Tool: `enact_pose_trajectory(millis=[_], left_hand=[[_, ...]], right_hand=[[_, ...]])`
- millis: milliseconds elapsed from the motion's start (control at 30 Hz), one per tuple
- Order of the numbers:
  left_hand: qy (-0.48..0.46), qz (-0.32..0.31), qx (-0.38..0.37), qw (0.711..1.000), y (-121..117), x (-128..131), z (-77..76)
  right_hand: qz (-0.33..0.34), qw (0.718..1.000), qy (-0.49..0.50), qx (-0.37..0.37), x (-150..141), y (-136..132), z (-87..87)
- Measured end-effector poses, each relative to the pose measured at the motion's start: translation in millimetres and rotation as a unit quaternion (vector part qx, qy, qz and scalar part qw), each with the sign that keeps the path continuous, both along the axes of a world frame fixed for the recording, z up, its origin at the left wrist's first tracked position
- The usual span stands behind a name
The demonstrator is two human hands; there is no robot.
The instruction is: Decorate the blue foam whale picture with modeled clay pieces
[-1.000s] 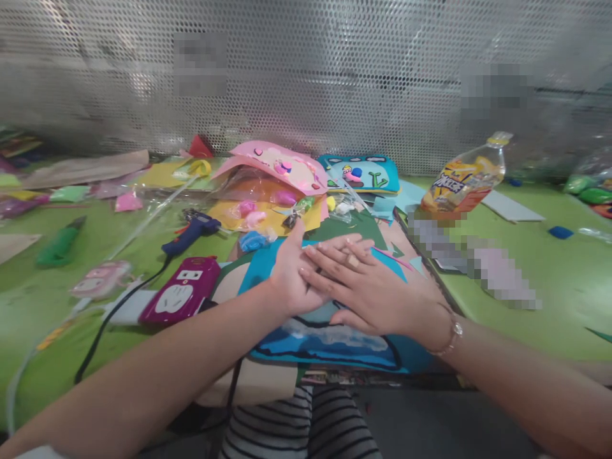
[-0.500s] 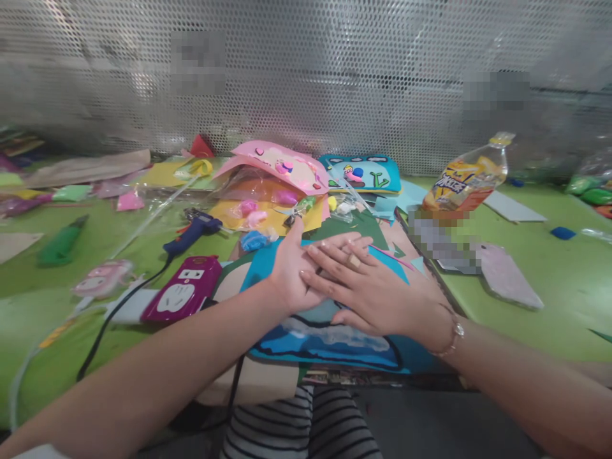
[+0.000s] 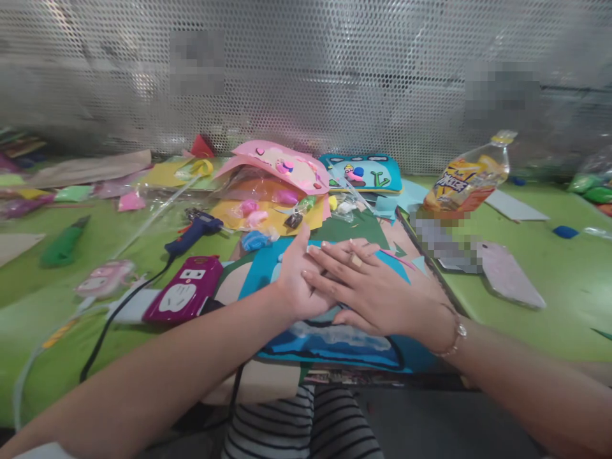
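Palm up, my left hand [image 3: 299,280] lies under the right one, its thumb sticking up and its fingers stretched out. My right hand [image 3: 375,290] rests flat across those fingers, palm down, with its own fingers straight and a little spread. Whatever may be between the two palms is hidden. Below both hands is a blue craft sheet [image 3: 329,350] with a black-outlined, lighter blue and whitish shape near its front edge. A blue lump in clear wrap [image 3: 255,240] sits just beyond my left hand, near a small dark wrapped piece [image 3: 293,220].
On the left are a blue glue gun [image 3: 191,233], a purple power outlet box [image 3: 184,290], cords and a green cutter [image 3: 65,243]. Pink [image 3: 280,167] and blue decorated sheets [image 3: 366,173] lie at the back. A plastic bottle [image 3: 468,178] and a phone [image 3: 509,274] are on the right.
My left hand has slid slightly to the right and nearer to me beneath the right hand. The right hand stays almost in place, and the palms remain together.
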State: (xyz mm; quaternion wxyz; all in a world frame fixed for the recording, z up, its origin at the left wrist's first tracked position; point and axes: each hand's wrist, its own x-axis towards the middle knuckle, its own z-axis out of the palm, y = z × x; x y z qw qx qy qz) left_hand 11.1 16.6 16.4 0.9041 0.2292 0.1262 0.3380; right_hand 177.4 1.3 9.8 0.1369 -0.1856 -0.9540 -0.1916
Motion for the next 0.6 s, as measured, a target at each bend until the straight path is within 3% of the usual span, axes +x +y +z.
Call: enact_pose_trajectory(millis=[100, 233, 367, 500, 600], left_hand=[[0.004, 0.067, -0.001, 0.998, -1.0, 0.2, 1.9], [0.019, 0.017, -0.026, 0.999, -3.4, 0.1, 4.7], [0.014, 0.084, 0.0, 0.996, -5.8, 0.4, 9.5], [0.03, 0.019, -0.038, 0.999, -5.2, 0.1, 10.0], [0.013, 0.086, 0.006, 0.996, -3.9, -0.7, 9.4]], right_hand=[[-0.007, 1.0, -0.004, 0.002, 0.3, -0.4, 1.2], [0.001, 1.0, -0.005, 0.004, 1.1, -1.0, 1.9], [-0.01, 1.0, -0.004, 0.007, 1.6, -1.4, 2.0], [-0.006, 1.0, -0.006, 0.007, 1.1, -1.5, 2.2], [-0.016, 1.0, -0.008, 0.01, 0.8, -1.8, 2.5]])
